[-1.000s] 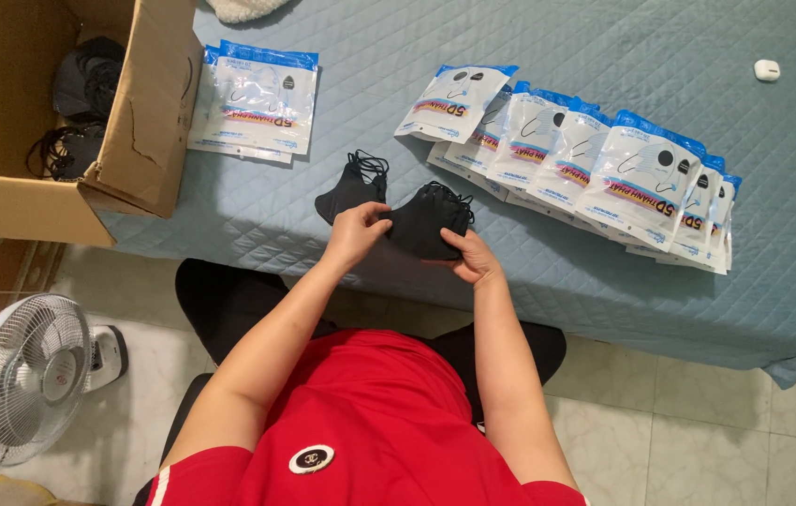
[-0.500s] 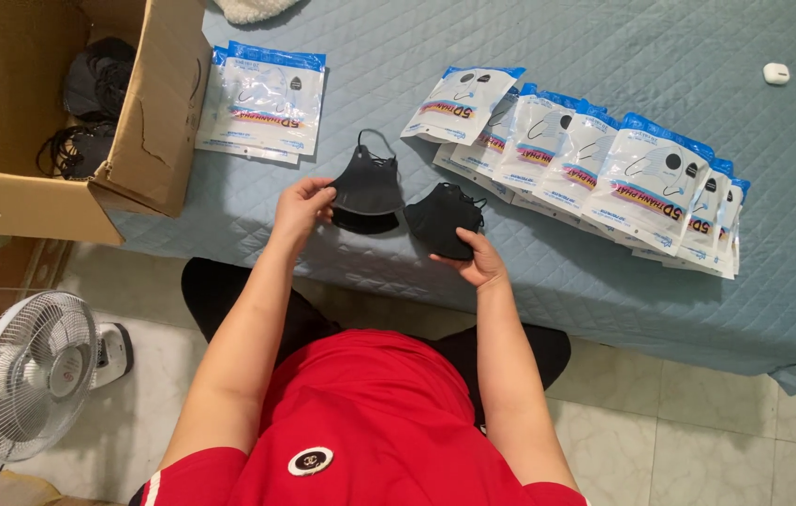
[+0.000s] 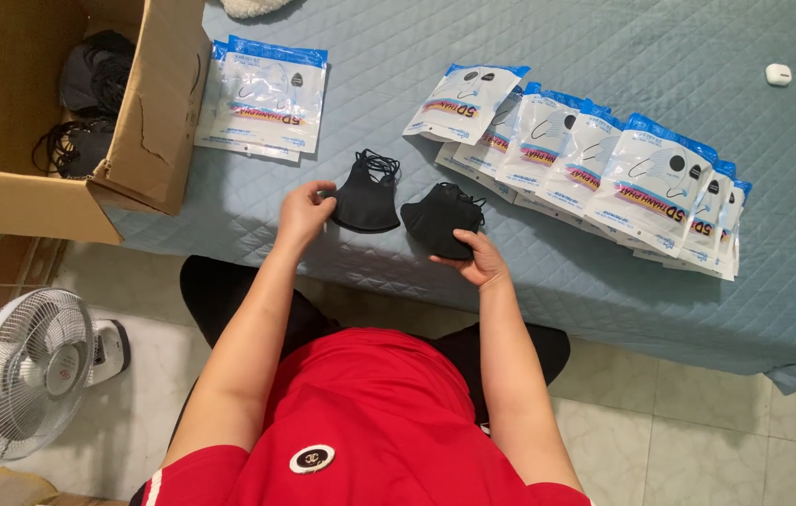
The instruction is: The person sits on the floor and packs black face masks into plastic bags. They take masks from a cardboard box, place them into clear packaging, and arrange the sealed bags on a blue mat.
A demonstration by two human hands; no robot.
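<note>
At the near edge of the blue quilt (image 3: 604,56), from the head view: worked with the hands apart. Pinched the left black mask (image 3: 365,197) at its side edge with the left hand (image 3: 304,211); gripped the right black mask (image 3: 440,220) at its near end with the right hand (image 3: 478,262). Seemed midway through separating a pair, both masks resting on the quilt, just beside each other. Called next for a flat, single-layer hold. Lay lengthwise away from the body, ear loops at the far end, the right one tilted toward the row of pouches (image 3: 604,169).
</note>
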